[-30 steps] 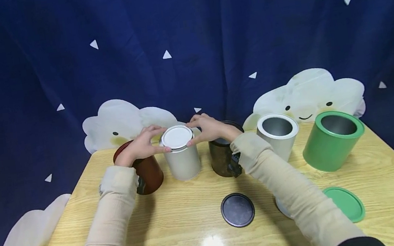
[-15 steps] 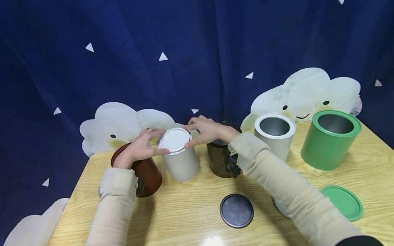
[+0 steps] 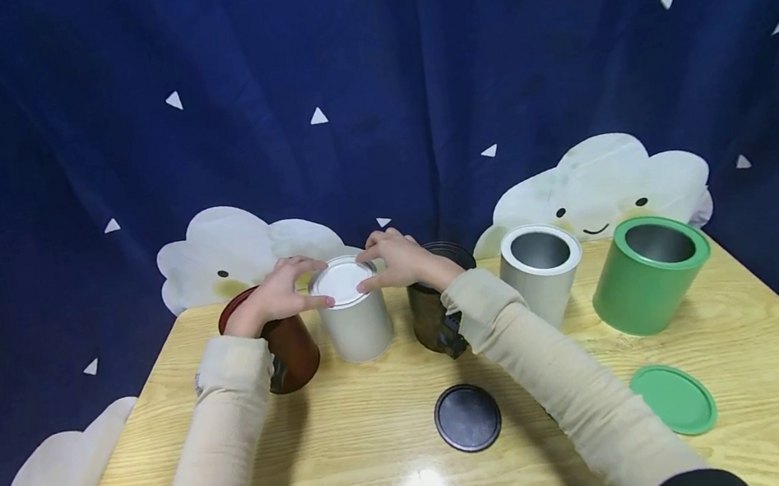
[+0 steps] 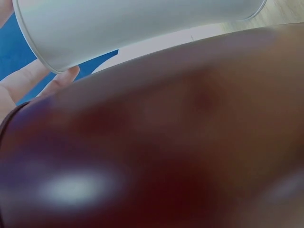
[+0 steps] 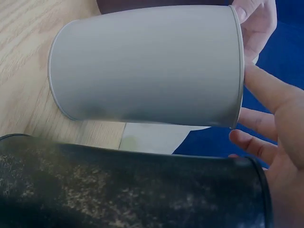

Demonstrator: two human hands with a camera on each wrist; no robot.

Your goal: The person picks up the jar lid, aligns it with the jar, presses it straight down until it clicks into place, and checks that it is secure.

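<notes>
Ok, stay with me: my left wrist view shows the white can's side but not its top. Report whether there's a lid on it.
Observer: Yes. The head view shows a white lid on top of the white can; how tightly it fits, I can't tell.
Operator: Noted. Say what's across from the fingers in my view.
Observer: The right hand, at the lid's edge opposite the left hand.
Operator: Last, report anything lying flat closer in.
Observer: A black lid lies on the table, in front of the black can.
</notes>
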